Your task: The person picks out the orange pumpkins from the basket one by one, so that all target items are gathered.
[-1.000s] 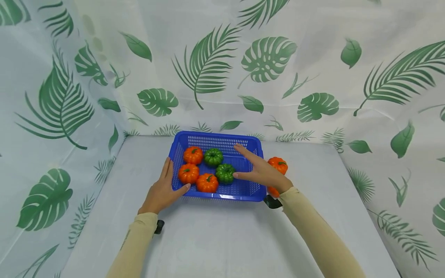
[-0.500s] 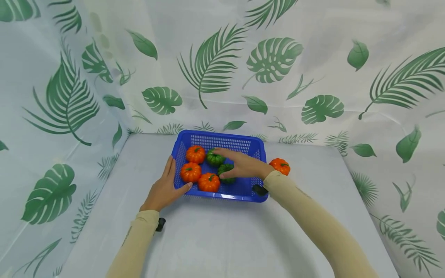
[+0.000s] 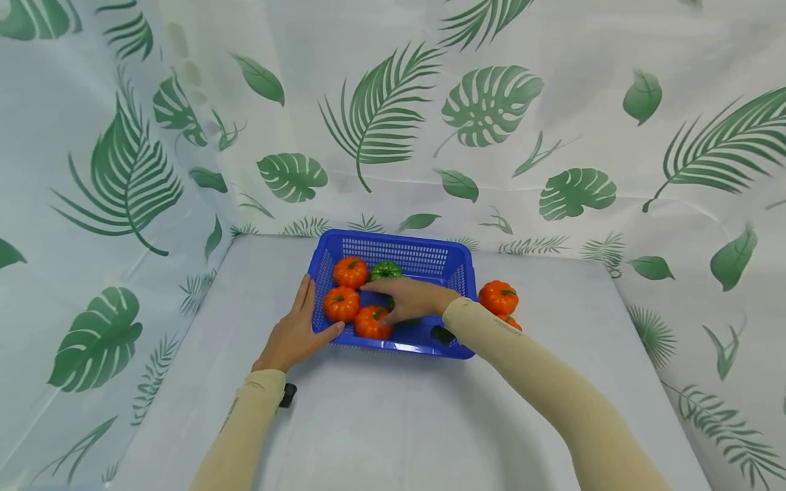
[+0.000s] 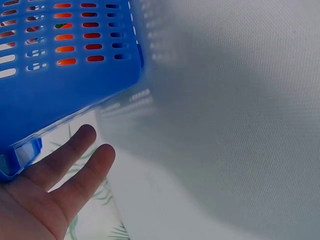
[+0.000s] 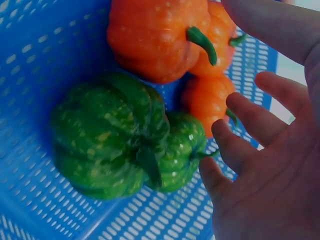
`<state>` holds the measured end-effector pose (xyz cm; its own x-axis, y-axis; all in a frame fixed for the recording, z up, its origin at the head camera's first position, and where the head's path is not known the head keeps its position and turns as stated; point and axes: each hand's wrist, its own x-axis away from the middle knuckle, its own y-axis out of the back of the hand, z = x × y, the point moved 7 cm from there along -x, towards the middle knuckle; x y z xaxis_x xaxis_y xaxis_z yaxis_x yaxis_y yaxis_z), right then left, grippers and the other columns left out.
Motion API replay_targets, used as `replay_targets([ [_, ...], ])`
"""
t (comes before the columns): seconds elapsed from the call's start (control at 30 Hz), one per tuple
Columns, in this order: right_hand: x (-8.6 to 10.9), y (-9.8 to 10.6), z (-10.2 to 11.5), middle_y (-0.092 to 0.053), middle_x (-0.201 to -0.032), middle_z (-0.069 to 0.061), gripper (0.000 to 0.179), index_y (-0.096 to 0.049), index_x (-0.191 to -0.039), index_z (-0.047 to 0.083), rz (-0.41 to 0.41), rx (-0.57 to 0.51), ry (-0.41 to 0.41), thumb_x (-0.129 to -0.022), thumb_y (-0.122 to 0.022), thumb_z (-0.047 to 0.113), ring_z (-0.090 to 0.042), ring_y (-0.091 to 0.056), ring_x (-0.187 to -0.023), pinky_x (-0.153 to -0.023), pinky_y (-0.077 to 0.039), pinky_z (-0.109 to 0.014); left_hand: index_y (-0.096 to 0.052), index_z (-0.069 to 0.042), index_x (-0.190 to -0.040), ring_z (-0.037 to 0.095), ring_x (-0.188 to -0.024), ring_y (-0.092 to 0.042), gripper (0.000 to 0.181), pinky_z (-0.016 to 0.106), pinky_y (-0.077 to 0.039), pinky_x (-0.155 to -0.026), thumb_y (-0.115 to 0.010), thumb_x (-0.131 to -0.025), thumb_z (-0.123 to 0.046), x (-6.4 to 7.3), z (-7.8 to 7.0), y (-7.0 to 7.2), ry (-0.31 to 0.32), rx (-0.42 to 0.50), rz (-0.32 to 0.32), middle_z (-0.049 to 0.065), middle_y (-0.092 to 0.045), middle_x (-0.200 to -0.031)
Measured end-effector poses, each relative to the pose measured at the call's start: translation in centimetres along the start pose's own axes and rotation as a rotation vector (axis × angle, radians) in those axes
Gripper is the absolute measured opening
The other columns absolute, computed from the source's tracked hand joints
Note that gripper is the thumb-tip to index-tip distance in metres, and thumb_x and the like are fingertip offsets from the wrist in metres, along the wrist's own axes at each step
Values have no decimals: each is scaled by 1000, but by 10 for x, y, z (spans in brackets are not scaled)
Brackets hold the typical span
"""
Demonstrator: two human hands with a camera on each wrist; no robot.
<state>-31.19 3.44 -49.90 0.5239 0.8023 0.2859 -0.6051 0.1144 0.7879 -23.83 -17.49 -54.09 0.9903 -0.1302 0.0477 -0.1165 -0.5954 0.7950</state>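
Observation:
A blue plastic basket (image 3: 399,237) holds small ribbed pumpkins. Three are orange, among them a front orange pumpkin (image 3: 370,324). A far green pumpkin (image 3: 388,270) shows past my right hand (image 3: 417,299), while a nearer green pumpkin (image 5: 105,137) is mostly covered by that hand in the head view. The right hand hovers over the pumpkins with spread fingers and holds nothing; its fingertips (image 5: 220,127) are close to them. My left hand (image 3: 290,341) rests at the basket's left front corner, thumb at the front rim. Its fingers (image 4: 82,175) extend straight along the outside.
Outside the basket's right side, an orange pumpkin (image 3: 498,298) sits on the white table (image 3: 381,423), with another orange pumpkin (image 3: 512,321) partly behind the right sleeve. A leaf-patterned curtain (image 3: 393,191) rises behind the table and along its sides.
My right hand has moved left, from the basket's right part to above the front orange pumpkin and the green ones. My left hand stays at the corner. The head view has shifted slightly.

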Motion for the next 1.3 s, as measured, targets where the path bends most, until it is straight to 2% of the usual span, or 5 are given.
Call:
replay_targets([
  [0.27, -8, -15, -1, -61, -152, -9, 65, -57, -157, 15, 83, 91, -61, -98, -82, 22, -26, -59, -135, -118, -44, -46, -2, -6, -172, 55, -132, -57, 114, 65, -53, -102, -68, -98, -63, -3, -4, -4, -24, 2, 1, 2, 12, -179],
  [0.43, -13, -22, 2, -64, -149, -7, 67, -58, -156, 14, 98, 136, -50, -95, -84, 20, -26, -60, -133, -117, -45, -44, -2, -7, -172, 54, -135, -55, 115, 65, -51, -104, -69, -97, -63, -3, -4, -3, -11, 2, -8, 0, 12, -179],
  [0.67, -14, -25, 1, -71, -135, -3, 70, -57, -158, 18, 124, 165, -76, -93, -86, 18, -17, -66, -111, -111, -51, -42, -2, -8, -172, 54, -135, -55, 116, 65, -50, -105, -67, -97, -67, -2, -6, -2, -19, 11, -3, 2, 11, -180],
  [1.13, -19, -26, -1, -74, -128, -1, 74, -55, -160, 24, 128, 163, -71, -93, -86, 15, -13, -65, -97, -105, -56, -42, -4, -6, -172, 55, -136, -54, 115, 65, -49, -106, -69, -97, -64, -3, -1, -1, -12, 0, -22, 3, 9, -180],
  [1.3, -21, -27, 0, -73, -132, -2, 72, -56, -159, 21, 122, 166, -47, -93, -86, 14, -13, -66, -102, -107, -54, -42, -4, -6, -172, 55, -135, -55, 115, 65, -49, -106, -70, -97, -62, -1, 0, 0, -5, 1, -22, 4, 10, -180],
])
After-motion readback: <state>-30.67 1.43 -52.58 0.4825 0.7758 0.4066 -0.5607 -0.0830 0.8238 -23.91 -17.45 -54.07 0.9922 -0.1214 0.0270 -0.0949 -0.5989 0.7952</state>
